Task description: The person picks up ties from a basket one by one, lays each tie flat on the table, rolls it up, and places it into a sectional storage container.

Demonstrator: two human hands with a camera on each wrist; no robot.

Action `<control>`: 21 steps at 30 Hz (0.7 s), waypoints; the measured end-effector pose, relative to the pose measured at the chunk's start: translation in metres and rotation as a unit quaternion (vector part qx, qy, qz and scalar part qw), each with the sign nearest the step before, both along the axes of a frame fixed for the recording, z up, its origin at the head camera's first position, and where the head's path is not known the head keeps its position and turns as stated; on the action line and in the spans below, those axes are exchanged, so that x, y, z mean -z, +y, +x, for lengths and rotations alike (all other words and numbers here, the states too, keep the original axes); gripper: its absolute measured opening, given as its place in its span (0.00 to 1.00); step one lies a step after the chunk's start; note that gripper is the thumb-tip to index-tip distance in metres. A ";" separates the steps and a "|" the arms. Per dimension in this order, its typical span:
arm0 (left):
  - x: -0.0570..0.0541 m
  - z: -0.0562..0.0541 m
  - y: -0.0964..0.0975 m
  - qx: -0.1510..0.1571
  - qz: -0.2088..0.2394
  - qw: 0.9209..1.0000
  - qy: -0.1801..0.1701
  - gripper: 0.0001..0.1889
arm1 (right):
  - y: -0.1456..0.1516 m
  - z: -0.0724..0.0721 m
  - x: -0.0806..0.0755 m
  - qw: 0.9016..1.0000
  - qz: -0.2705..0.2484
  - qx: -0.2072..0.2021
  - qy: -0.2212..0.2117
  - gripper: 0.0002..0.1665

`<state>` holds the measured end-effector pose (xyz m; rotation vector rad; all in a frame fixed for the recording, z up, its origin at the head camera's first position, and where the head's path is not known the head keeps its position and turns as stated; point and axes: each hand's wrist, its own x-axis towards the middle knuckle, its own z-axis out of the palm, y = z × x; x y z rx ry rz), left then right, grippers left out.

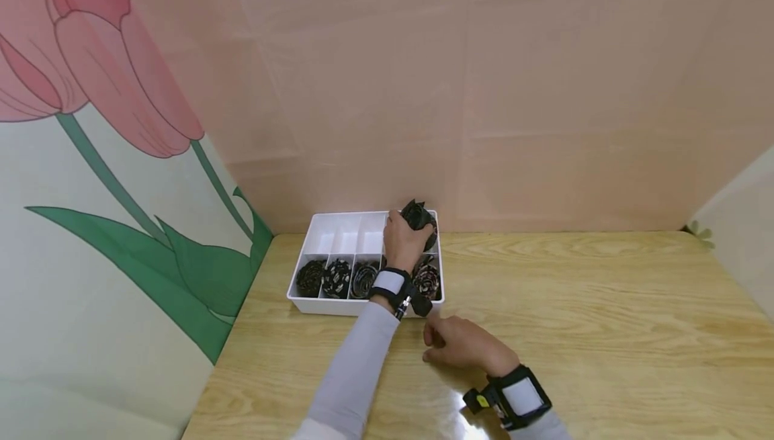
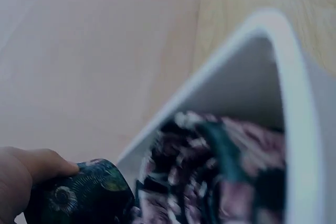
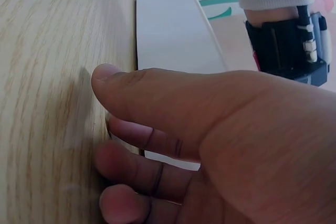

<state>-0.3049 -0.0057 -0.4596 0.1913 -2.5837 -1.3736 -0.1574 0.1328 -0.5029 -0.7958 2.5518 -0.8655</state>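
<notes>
My left hand [image 1: 404,242] grips a dark rolled necktie [image 1: 417,213] over the back right corner of a white divided box [image 1: 363,307]. In the left wrist view, the thumb presses on this dark green tie [image 2: 79,192], which has a shell-like print. Beside it, a pink and black floral rolled tie [image 2: 210,177] sits in a compartment. My right hand [image 1: 465,342] hovers low over the table in front of the box, its fingers loosely curled with nothing between them.
Rolled dark ties, among them a white-spotted one [image 1: 336,279], fill the front row of compartments. Several back compartments [image 1: 346,232] show bare white walls. The box stands on a wooden table [image 1: 592,319], close to a pinkish backdrop [image 1: 544,124]. A tulip-printed sheet [image 1: 121,258] hangs at the left.
</notes>
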 end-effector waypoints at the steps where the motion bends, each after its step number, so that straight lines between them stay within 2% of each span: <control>1: 0.001 -0.001 0.000 -0.003 -0.004 1.000 0.000 0.39 | 0.000 0.000 0.000 1.000 -0.001 0.000 0.003 0.16; 6: 0.007 -0.002 0.005 -0.015 -0.073 0.997 0.006 0.38 | -0.002 0.000 -0.002 1.000 0.004 -0.001 0.004 0.16; 11: 0.013 0.001 0.010 0.005 -0.165 0.986 0.032 0.39 | -0.005 -0.001 -0.001 1.000 0.011 0.000 0.005 0.15; 13: 0.014 0.003 0.011 0.020 -0.186 0.982 0.036 0.37 | -0.005 -0.001 -0.001 1.000 0.013 0.001 0.008 0.14; 15: 0.013 0.004 0.011 0.034 -0.184 0.982 0.037 0.36 | -0.005 -0.001 -0.001 1.000 0.013 0.002 0.011 0.14; 17: 0.011 0.006 0.010 0.050 -0.160 0.985 0.027 0.35 | -0.004 0.000 -0.001 1.000 0.014 0.005 0.011 0.14; 19: 0.009 0.007 0.008 0.057 -0.138 0.989 0.019 0.32 | -0.004 0.000 -0.001 1.000 0.014 0.007 0.012 0.14; 21: 0.008 0.007 0.006 0.061 -0.139 0.988 0.012 0.29 | -0.004 0.001 -0.001 1.000 0.012 0.007 0.016 0.14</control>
